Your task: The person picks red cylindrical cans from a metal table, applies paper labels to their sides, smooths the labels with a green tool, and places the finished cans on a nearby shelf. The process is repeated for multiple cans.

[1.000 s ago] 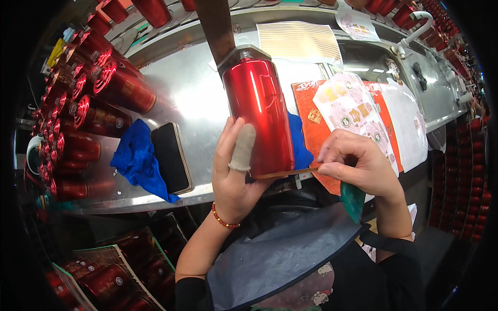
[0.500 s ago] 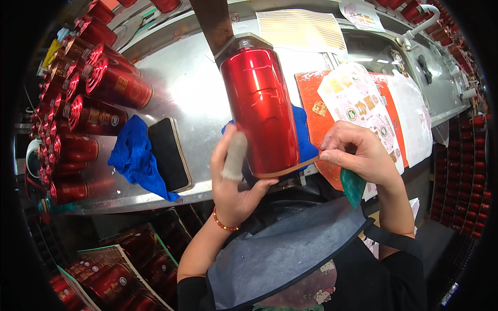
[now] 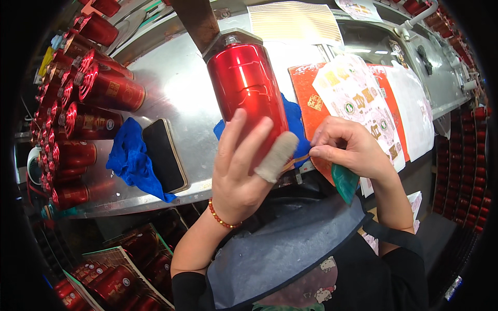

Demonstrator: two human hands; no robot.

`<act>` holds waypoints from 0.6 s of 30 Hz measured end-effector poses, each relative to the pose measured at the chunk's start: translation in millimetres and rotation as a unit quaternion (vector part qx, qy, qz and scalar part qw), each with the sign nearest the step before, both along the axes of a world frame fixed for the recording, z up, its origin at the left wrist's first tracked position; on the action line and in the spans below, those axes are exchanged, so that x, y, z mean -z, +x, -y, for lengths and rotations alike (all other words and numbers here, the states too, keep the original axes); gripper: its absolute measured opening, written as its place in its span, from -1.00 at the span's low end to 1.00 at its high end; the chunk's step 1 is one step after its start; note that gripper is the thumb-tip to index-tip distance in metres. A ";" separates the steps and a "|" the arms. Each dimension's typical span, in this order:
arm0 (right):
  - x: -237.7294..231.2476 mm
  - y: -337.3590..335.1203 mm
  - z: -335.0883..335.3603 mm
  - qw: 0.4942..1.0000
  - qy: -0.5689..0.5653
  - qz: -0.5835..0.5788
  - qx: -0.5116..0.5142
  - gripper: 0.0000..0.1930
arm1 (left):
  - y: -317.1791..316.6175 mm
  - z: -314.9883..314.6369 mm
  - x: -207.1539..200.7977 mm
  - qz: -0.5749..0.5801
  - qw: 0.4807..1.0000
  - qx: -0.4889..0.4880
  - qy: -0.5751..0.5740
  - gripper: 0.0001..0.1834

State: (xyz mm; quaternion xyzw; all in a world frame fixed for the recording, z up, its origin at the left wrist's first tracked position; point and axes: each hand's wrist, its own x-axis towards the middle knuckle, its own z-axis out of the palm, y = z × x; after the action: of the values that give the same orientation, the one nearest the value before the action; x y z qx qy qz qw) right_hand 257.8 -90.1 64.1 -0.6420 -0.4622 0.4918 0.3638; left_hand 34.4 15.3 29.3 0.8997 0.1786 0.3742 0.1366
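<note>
A glossy red bottle (image 3: 244,78) lies with its neck at a metal bracket (image 3: 233,36) and its base toward me. Beneath it is a blue cloth (image 3: 294,119). My left hand (image 3: 236,181) lies across the bottle's near end, fingers stretched and spread; one finger wears a pale cover (image 3: 278,157). Thumb and forefinger of my right hand (image 3: 353,150) pinch the end of a thin brown strip (image 3: 298,160) that runs to the bottle's base. A green flat piece (image 3: 345,182) sticks out below that hand. My left hand hides the base and much of the strip.
Left on the metal bench are a black phone (image 3: 163,155), another blue cloth (image 3: 132,158) and many red bottles (image 3: 111,88). Printed sticker sheets (image 3: 358,96) lie on a red sheet (image 3: 306,83) to the right. Crated bottles (image 3: 109,285) stand below left.
My left hand has shifted right and over the bottle's near end, its fingers now spread across it. My right hand still pinches the strip, slightly further left in view.
</note>
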 end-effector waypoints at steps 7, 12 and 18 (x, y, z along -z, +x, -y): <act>7.0 -6.6 -3.0 0.998 0.063 0.006 -0.013 -0.83 | -8.4 3.9 21.2 0.097 0.985 -0.005 -0.146 0.01; 3.3 -11.4 -9.5 0.999 0.033 -0.004 -0.040 -0.86 | -14.3 6.3 34.4 0.121 0.971 -0.006 -0.208 0.07; -4.8 -11.6 -5.6 0.997 0.059 0.026 -0.039 -0.84 | -34.0 9.6 28.6 0.069 0.983 -0.010 -0.167 -0.01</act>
State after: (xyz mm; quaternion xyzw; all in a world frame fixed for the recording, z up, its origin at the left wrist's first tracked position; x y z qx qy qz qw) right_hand 246.1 -84.4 68.9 -0.6133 -0.5248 0.4603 0.3696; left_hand 0.4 5.7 0.7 0.8343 0.2380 0.4016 0.2932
